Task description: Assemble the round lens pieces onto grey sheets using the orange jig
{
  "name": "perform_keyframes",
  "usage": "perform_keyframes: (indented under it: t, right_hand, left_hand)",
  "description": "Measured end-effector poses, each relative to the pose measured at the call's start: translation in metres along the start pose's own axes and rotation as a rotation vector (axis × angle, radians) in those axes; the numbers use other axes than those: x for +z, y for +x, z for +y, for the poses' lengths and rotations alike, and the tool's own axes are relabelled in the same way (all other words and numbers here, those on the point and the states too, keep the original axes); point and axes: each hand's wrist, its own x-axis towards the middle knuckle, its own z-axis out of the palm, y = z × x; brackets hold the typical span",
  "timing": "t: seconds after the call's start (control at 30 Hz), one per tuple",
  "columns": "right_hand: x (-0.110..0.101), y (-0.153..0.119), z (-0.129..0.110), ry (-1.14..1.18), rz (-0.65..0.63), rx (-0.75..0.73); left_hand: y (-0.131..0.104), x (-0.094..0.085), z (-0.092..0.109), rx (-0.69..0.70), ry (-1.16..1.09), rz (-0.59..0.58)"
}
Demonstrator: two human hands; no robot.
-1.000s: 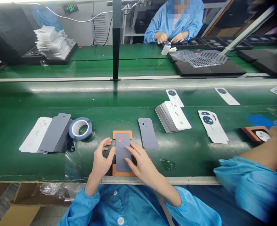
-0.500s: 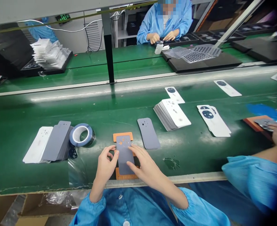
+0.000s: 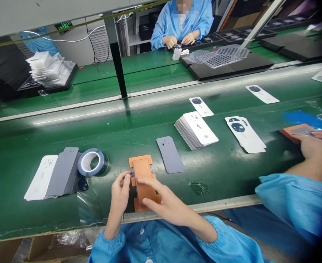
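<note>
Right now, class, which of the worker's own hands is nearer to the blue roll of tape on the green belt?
Left. The left hand lies just right of the blue roll of tape, at the orange jig's left edge; the right hand is farther right, across the jig.

Readable text: none is showing anywhere in the head view.
Wall display (image 3: pixel 64 25): green digits are glowing, too blurred to read.
White cards in the stack (image 3: pixel 196 129): small dark marks are showing on the top card, too small to read.
Tape roll (image 3: pixel 92 162): no print is showing.
</note>
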Motion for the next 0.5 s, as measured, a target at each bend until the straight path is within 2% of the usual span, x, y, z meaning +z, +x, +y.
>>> perform_keyframes:
  t: [0.1, 0.33, 0.5]
  right_hand:
    - [0.004, 0.004, 0.005, -0.039, -0.038, 0.005]
    - [0.008, 0.022, 0.031, -0.148, 0.12, 0.126]
    - [0.005, 0.046, 0.029, 0.093, -0.002, 0.193]
  left_hand:
    - [0.002, -0.005, 0.006, -0.035, -0.048, -0.019]
    - [0.006, -0.015, -0.004, -0.06, -0.138, 0.065]
    - [0.006, -0.021, -0.006, -0.078, -0.283, 0.105]
